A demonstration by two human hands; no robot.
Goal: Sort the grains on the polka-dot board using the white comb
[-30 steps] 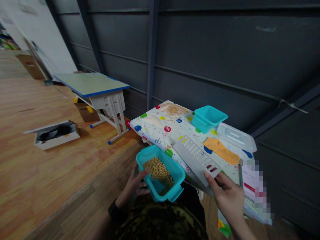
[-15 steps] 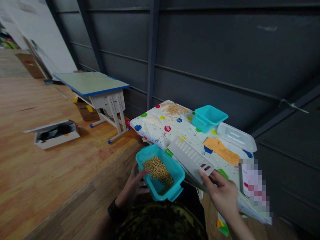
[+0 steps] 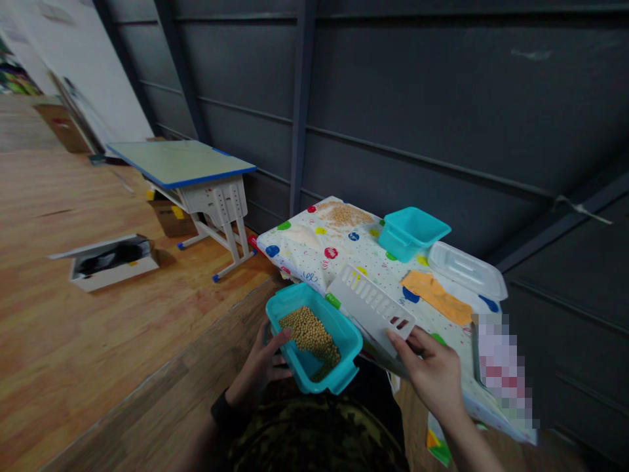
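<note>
My left hand (image 3: 268, 364) is closed on the near left side of a turquoise plastic bin (image 3: 346, 324), its thumb over the rim. Round, pale yellow soybeans (image 3: 312, 331) lie in the bin, greener-looking towards the near corner. Between the thumb and fingers of my right hand (image 3: 430, 367) is the end of a white slotted plastic panel (image 3: 371, 305). The panel is tilted over the table's near edge, just right of the bin. Whether it touches the table is hard to tell.
On the table's patterned cloth (image 3: 309, 259) are scattered beans (image 3: 346, 215), a second turquoise bin (image 3: 405, 236), a clear lid (image 3: 466, 269), an orange cloth (image 3: 435, 295) and a partly blurred flat item (image 3: 498, 364). A desk (image 3: 187, 164) and an open white box (image 3: 115, 265) are to the left.
My right hand has shifted slightly left with the slotted panel, towards the bin. My left hand and the bin are almost where they were.
</note>
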